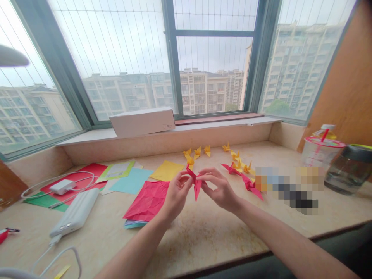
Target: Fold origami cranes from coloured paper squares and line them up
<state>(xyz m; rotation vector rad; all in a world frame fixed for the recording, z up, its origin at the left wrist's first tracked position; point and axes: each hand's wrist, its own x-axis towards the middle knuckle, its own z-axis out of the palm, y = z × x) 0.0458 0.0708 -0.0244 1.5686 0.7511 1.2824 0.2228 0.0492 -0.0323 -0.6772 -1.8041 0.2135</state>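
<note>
Between my two hands, above the stone sill, is a red origami crane [197, 189] with a pointed flap hanging down. My left hand [178, 190] pinches its left side, thumb and forefinger closed near the upright tip. On the opposite side my right hand [219, 188] grips the folded paper with its fingertips. Two finished red cranes, one a red paper crane [250, 184], lie to the right of my right hand. Beyond my hands stand several small yellow paper cranes [207, 151]. Creased red paper [148, 199] lies on a stack just left of my left hand.
Yellow paper [167, 171], light blue paper [134, 180] and a white power bank [76, 212] with cables lie left. A white charger [62, 186] rests on red paper. A lidded plastic cup [321, 153] and a dark-topped jar [347, 170] stand right. Behind, a white box [142, 122] sits by the window.
</note>
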